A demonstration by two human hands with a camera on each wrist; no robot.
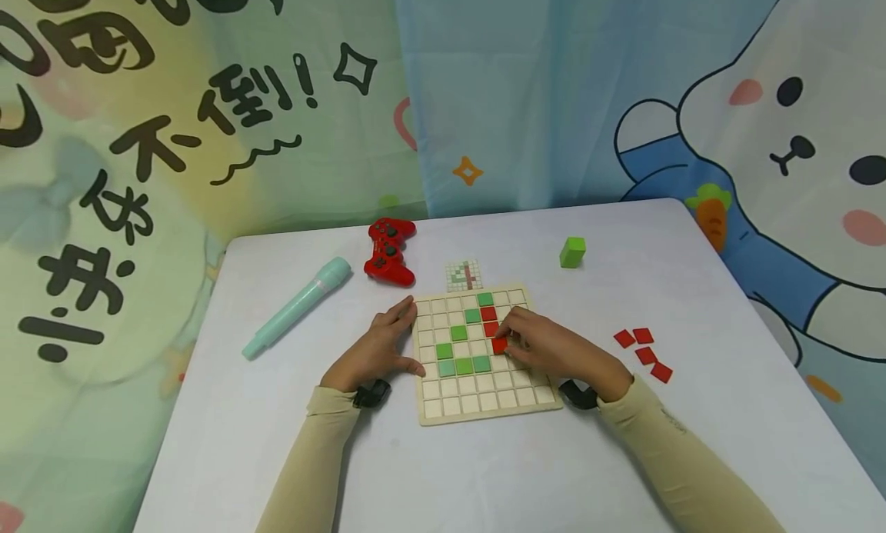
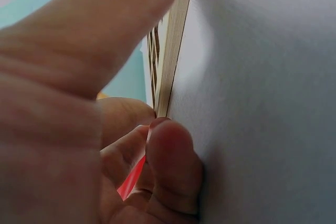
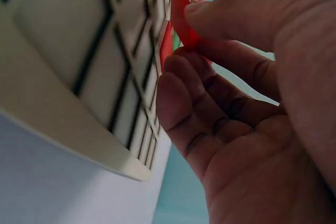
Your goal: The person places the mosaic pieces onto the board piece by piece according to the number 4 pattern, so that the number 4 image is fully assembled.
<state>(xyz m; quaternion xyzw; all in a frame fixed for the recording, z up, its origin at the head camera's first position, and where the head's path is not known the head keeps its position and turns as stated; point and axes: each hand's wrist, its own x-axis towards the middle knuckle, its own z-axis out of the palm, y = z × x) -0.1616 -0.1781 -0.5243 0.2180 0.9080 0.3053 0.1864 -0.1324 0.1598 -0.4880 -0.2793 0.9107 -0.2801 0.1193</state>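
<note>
A square wooden board (image 1: 451, 405) with a grid of cream cells lies on the table. My right hand (image 1: 547, 341) is over its right half, pinching a small red square tile (image 3: 180, 19) between thumb and index finger, tilted against the grid. Just beyond it, two red tiles (image 1: 488, 314) sit in a line on the board. Several green tiles (image 1: 458, 333) form a diagonal and a short row left of them. At the board's left edge, my left hand (image 1: 377, 348) rests with thumb and fingers spread, fingertips touching the wooden rim (image 2: 176, 40).
Loose red tiles (image 1: 644, 335) lie right of the board. A small patterned grid card (image 1: 457, 275) is at its far edge. Farther back stand a green block (image 1: 572, 253) and a red game controller (image 1: 390, 252); a mint-green cylinder (image 1: 298, 308) lies at left.
</note>
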